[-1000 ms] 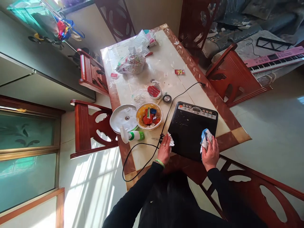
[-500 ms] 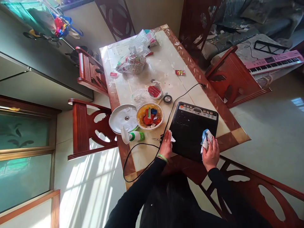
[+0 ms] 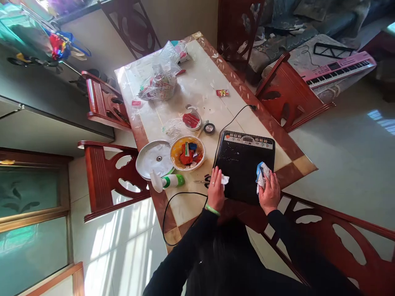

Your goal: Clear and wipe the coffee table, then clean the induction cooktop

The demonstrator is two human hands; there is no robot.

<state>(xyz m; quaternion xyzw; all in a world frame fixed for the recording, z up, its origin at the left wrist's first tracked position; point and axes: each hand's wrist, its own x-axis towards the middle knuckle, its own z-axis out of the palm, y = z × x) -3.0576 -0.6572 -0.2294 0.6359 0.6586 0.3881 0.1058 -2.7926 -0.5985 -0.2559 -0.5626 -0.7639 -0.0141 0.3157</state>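
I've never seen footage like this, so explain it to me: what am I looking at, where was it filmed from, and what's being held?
There's no machine here, only a person's own two bare hands. A camera worn on the head filmed them, looking forward and down, so the arms reach in from the bottom edge. On the dining table sits a black induction cooktop, with its cord running across the tabletop. The right hand holds a blue-and-white cloth on the cooktop. The left hand holds a small white tissue at the cooktop's edge. Close by lie scissors, a green-and-white spray bottle and a bowl of small colourful items.
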